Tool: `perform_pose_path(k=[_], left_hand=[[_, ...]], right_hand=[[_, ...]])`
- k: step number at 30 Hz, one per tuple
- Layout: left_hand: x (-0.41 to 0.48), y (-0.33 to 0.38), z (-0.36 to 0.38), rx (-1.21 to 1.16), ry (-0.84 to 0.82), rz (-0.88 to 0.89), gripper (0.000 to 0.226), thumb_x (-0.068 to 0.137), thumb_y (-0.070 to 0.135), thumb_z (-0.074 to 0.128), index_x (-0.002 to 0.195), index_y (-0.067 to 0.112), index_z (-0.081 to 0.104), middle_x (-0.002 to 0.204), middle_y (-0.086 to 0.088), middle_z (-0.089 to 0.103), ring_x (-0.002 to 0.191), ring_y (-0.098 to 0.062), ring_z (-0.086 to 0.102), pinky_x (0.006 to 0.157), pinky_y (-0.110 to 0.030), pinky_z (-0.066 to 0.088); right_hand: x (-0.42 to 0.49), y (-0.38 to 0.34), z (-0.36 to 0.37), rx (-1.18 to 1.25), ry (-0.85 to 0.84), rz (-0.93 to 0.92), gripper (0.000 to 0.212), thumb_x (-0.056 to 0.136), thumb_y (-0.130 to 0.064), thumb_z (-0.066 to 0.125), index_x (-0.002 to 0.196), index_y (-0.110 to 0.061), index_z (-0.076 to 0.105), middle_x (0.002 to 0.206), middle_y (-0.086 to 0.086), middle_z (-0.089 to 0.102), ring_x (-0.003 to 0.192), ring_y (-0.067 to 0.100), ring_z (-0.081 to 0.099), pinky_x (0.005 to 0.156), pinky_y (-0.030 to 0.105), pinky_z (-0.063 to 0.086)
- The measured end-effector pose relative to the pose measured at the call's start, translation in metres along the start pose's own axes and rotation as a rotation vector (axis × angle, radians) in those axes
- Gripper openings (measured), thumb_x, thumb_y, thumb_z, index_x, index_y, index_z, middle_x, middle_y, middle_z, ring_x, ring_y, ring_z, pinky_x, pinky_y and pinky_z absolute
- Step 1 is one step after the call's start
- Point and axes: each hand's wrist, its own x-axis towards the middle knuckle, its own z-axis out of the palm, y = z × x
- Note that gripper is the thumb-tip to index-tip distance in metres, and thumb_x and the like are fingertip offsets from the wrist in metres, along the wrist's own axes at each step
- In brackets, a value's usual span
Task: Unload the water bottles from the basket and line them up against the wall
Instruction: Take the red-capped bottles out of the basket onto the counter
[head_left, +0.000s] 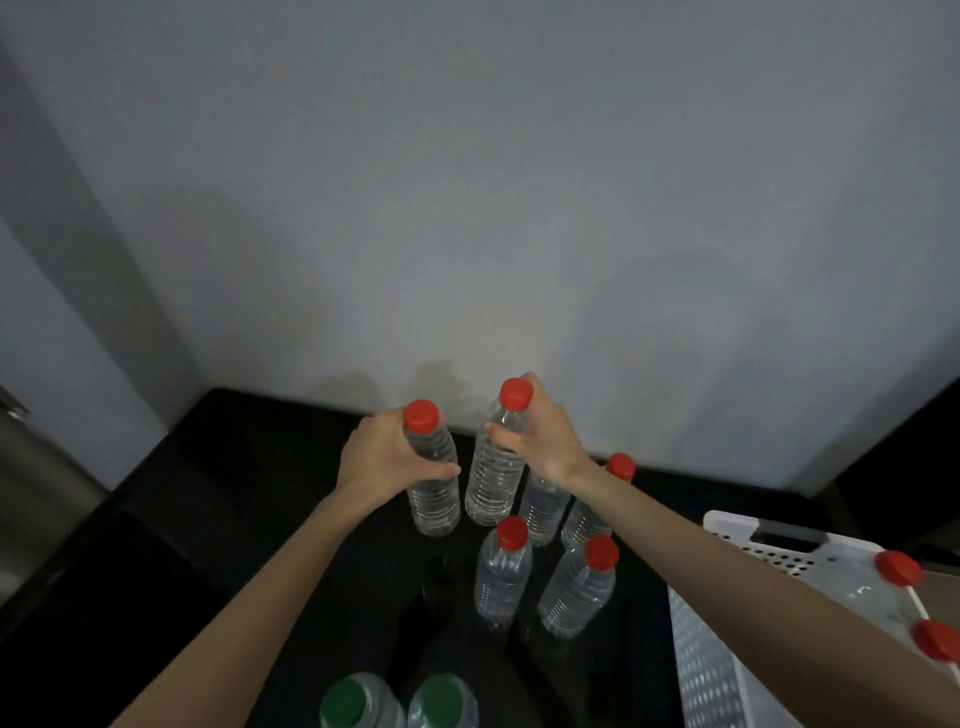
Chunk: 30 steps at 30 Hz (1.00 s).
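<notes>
against the wall (467, 208), unlabelled red-capped bottles (434, 478), each hand's fingers (441, 472) wrapped round one

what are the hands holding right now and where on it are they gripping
Each holds a red-capped water bottle. The left hand wraps the upper body of the left bottle; the right hand grips the right bottle just below its cap.

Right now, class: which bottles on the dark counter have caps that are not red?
The two green-capped bottles nearest the camera, at the bottom edge. Every other bottle in view wears a red cap.
</notes>
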Motion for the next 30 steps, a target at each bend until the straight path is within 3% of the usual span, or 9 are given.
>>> perform_pose_path(k=[3,8,17,21,27,30], left_hand=[[0.001,-0.017,0.021,0.024,-0.077,-0.02,0.053,0.051,0.043,0.089,0.099,0.034,0.069,0.09,0.014,0.072,0.085,-0.005,0.067,0.077,-0.029,0.054],[0.001,-0.04,0.043,0.043,-0.163,-0.052,0.059,0.051,0.047,0.088,0.105,0.037,0.066,0.097,0.013,0.072,0.091,-0.007,0.067,0.082,-0.034,0.056],[-0.003,-0.06,0.059,0.03,-0.224,-0.071,0.06,0.058,0.04,0.086,0.111,0.038,0.061,0.102,0.012,0.07,0.096,-0.008,0.066,0.084,-0.036,0.056],[-0.006,-0.061,0.059,-0.032,-0.292,-0.051,0.063,0.063,0.032,0.086,0.119,0.035,0.056,0.11,0.014,0.064,0.103,-0.006,0.062,0.09,-0.038,0.055],[-0.02,-0.055,0.05,-0.145,-0.199,-0.107,0.062,0.073,0.026,0.081,0.127,0.028,0.052,0.115,0.008,0.063,0.109,-0.011,0.061,0.096,-0.04,0.052],[-0.027,-0.037,0.039,-0.142,-0.154,-0.084,0.068,0.078,0.028,0.077,0.139,0.024,0.046,0.128,0.002,0.058,0.118,-0.014,0.056,0.102,-0.037,0.047]], right_hand=[[0.007,0.017,0.02,-0.023,-0.081,0.028,0.033,0.082,-0.015,0.074,0.102,-0.013,0.047,0.09,0.0,0.066,0.083,0.012,0.063,0.074,0.022,0.048],[0.017,0.036,0.046,-0.044,-0.13,0.061,0.033,0.08,-0.011,0.075,0.099,-0.016,0.049,0.09,-0.002,0.064,0.088,0.016,0.063,0.079,0.028,0.05],[0.019,0.057,0.058,-0.007,-0.189,0.123,0.041,0.073,-0.006,0.079,0.101,-0.021,0.053,0.101,-0.001,0.064,0.098,0.013,0.061,0.088,0.025,0.046],[0.016,0.057,0.056,-0.011,-0.199,0.164,0.043,0.072,-0.004,0.078,0.105,-0.017,0.054,0.102,0.0,0.064,0.095,0.012,0.061,0.078,0.018,0.043],[0.009,0.045,0.048,-0.053,-0.214,0.167,0.037,0.084,-0.007,0.068,0.116,-0.015,0.051,0.104,0.0,0.061,0.1,0.015,0.058,0.085,0.025,0.043],[0.002,0.031,0.035,-0.087,-0.194,0.108,0.046,0.088,-0.008,0.064,0.131,-0.014,0.049,0.127,0.004,0.059,0.12,0.017,0.055,0.096,0.019,0.039]])
